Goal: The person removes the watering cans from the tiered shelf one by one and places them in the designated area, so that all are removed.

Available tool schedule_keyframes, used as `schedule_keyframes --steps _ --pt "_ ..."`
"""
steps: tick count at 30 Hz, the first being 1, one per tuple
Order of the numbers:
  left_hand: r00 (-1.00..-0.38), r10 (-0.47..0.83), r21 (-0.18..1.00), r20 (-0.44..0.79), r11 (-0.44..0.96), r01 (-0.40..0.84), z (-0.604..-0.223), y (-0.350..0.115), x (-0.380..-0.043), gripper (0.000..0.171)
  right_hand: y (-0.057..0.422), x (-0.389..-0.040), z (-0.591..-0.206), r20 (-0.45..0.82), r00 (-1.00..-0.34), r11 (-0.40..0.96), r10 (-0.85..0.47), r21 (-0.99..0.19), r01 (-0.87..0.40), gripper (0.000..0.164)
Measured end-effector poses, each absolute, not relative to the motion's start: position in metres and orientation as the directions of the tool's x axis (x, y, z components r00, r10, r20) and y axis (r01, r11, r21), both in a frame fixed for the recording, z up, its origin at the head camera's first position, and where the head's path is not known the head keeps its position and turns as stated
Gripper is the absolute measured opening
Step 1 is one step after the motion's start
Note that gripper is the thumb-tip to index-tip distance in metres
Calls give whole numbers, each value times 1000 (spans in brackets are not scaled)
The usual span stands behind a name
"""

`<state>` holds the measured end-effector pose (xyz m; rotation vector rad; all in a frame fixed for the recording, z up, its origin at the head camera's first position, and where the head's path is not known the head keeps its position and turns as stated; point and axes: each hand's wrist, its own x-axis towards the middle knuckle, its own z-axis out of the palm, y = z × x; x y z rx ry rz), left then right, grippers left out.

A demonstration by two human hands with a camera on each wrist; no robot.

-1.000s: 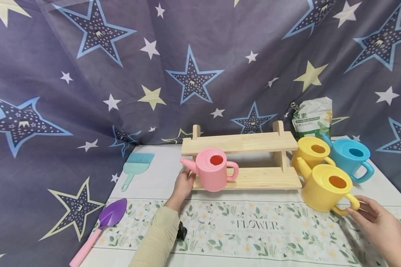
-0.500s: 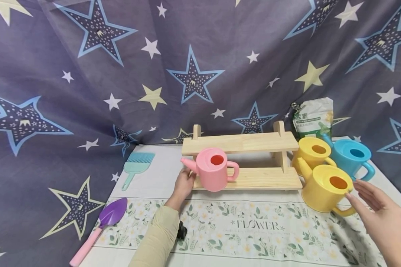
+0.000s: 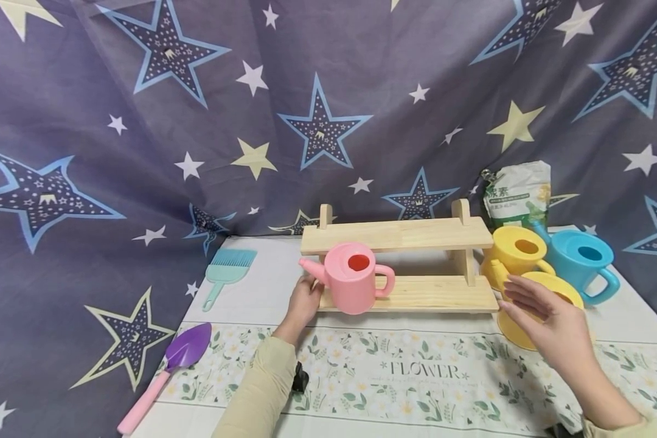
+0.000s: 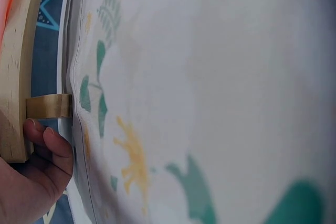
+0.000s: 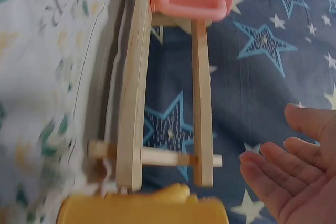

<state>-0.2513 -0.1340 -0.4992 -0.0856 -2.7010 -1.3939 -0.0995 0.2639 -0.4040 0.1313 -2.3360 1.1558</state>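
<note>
A two-tier wooden plant stand (image 3: pixel 438 292) stands in the middle of the table. My left hand (image 3: pixel 303 303) grips the left end of its lower board, and the left wrist view shows the fingertips curled under the board (image 4: pixel 16 72) beside a foot. On that board, at the left, sits a pink watering can (image 3: pixel 350 287), spout to the left. My right hand (image 3: pixel 558 331) is in front of the nearer yellow watering can (image 3: pixel 511 330), hiding much of it. Its fingers are extended near the stand's right end and hold nothing; the right wrist view shows the palm (image 5: pixel 299 182) beside the stand.
Behind are another yellow watering can (image 3: pixel 511 243), a blue one (image 3: pixel 580 258) and a white-green bag (image 3: pixel 520 194). To the left lie a teal brush (image 3: pixel 227 271) and a purple trowel (image 3: pixel 188 347) with a pink handle. A starry cloth (image 3: pixel 285 48) hangs behind the table.
My right hand has left the handle of the nearer yellow watering can and moved left across it toward the stand's right end. The left hand keeps its grip on the stand.
</note>
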Motion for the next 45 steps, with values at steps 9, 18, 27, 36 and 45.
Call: schedule_keyframes --steps 9,18,27,36,45 --pt "-995 -8 804 104 589 79 -499 -132 -252 40 231 -124 -407 460 -888 552 16 -745 -376 39" --pt "-992 -11 796 124 598 93 -498 -132 -250 39 206 -146 -416 391 -918 481 -62 -795 -371 39" --pt "-994 -20 795 109 601 75 -498 -133 -250 39 183 -165 -427 312 -940 440 -136 -831 -339 41" --pt "-992 -16 795 122 600 88 -501 -133 -252 39 162 -179 -437 342 -923 424 -178 -819 -385 43" --pt "-994 -18 790 109 608 75 -499 -131 -251 40 147 -185 -439 375 -906 390 -196 -818 -423 47"
